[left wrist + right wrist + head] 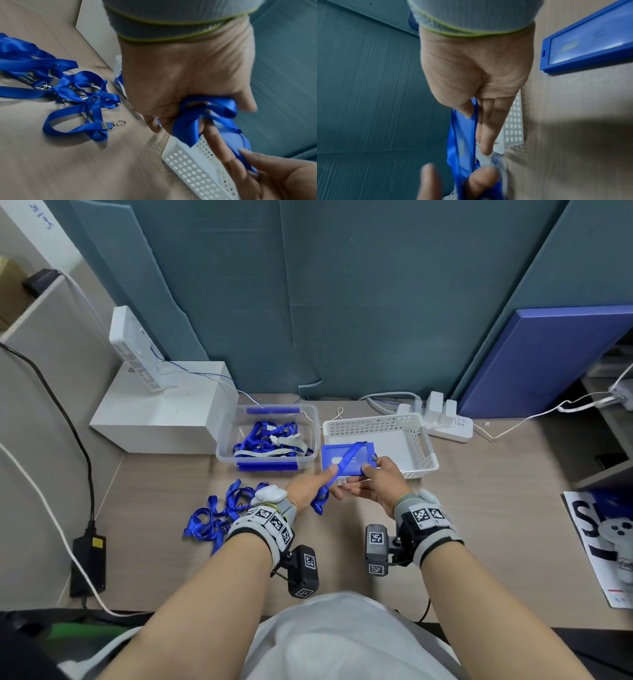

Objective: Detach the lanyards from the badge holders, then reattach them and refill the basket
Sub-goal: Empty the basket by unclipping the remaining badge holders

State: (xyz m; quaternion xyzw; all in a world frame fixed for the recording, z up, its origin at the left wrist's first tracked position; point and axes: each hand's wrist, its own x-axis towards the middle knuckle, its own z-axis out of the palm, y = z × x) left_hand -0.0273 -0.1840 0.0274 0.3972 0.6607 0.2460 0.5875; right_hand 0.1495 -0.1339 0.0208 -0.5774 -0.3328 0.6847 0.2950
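The blue badge holder is held in the air over the near left corner of the white basket, its long axis running left to right and its clear face turned up toward the head camera. A blue lanyard crosses that face on a slant, from the top edge near the right end down to the lower left, and its bunched loops hang below the left hand. A metal clip shows at the holder's right end, just above the right thumb.

The right hand pinches the holder's right end, thumb on top and straight fingers beneath. The left hand is closed round the lanyard, thumb pressing the strap, with the gathered ribbon packed in its curled fingers.

Left of the basket stands a clear bin with blue and grey lanyards inside. On the desk near the left wrist lies a loose heap of lanyards. In the right wrist view a second holder lies flat on the desk.
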